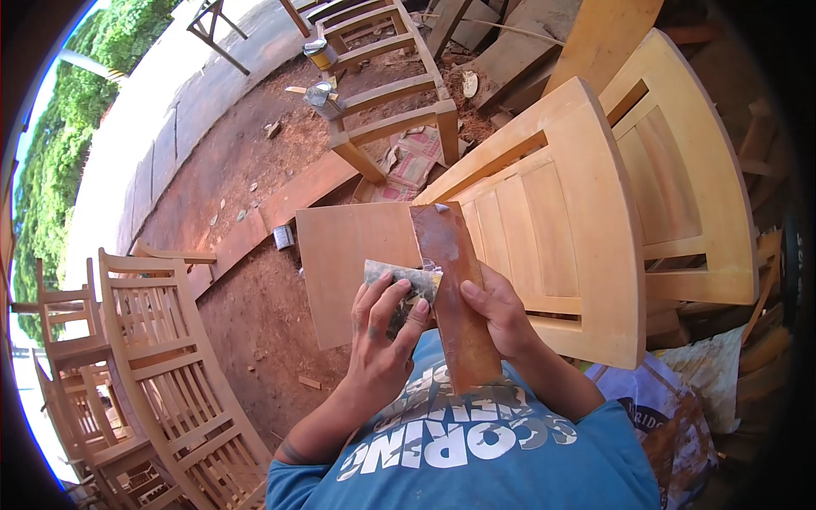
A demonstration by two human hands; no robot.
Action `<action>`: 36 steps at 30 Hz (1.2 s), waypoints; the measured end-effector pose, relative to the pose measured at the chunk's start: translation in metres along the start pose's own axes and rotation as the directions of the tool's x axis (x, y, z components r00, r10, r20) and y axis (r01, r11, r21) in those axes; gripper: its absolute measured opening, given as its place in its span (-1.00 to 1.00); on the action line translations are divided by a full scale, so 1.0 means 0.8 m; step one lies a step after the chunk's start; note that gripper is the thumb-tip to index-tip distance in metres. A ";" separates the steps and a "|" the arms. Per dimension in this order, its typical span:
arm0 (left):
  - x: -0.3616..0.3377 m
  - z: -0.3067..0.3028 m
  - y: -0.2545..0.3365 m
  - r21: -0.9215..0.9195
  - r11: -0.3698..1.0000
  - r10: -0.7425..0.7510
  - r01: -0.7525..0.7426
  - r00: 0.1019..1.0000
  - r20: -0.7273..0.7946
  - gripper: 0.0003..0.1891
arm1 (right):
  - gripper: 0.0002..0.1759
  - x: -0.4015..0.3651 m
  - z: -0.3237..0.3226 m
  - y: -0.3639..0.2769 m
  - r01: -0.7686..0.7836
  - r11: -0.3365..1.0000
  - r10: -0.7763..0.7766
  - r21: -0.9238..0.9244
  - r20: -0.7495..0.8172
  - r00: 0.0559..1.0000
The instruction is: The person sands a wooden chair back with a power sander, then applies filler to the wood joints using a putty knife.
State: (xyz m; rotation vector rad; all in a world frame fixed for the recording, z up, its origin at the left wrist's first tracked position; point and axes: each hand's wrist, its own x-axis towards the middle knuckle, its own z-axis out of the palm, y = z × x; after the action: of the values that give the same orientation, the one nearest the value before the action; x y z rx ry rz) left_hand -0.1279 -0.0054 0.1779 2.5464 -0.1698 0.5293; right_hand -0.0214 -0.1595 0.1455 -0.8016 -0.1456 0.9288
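Observation:
My right hand (495, 308) grips the right edge of a long reddish-brown board (459, 314), its thumb lying on the face. Grey-white paste is smeared on the board's upper part. In my left hand (382, 319) is a folded, stained piece of sheet (399, 276), pinched between thumb and fingers, its right end against the board's left edge. What the sheet is made of is hard to tell. A flat light-brown panel (357, 234) lies behind both hands. Just right of the board leans a pale wooden panelled frame (595, 212).
A second panelled frame (722, 204) stands farther right. Slatted wooden chairs (161, 357) stand at the left. A wooden frame with legs (391, 89) carries open cans (320, 55) at the top. A small can (284, 237) sits on the ground beside the flat panel. Scrap wood is piled at the right.

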 end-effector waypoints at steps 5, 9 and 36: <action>-0.025 -0.003 -0.028 0.159 0.977 -0.166 0.139 0.971 0.172 -0.37 | -0.60 -0.011 0.015 -0.011 0.107 0.993 -0.108 -0.052 -0.022 0.994; 0.032 -0.069 0.006 -0.076 0.969 -0.223 0.236 0.964 0.147 -0.38 | -0.67 -0.002 0.009 -0.002 0.213 0.845 -0.249 -0.490 -0.009 0.969; 0.020 -0.025 0.006 -0.278 0.954 -0.096 0.111 0.993 0.068 -0.32 | -0.62 0.000 0.001 0.007 0.137 0.953 -0.154 -0.271 -0.040 0.987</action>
State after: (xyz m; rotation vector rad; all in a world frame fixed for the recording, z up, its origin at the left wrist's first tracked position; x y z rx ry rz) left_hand -0.1214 0.0005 0.2020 2.2778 -0.1203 0.3670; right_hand -0.0253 -0.1578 0.1424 -1.0546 -0.2780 0.7522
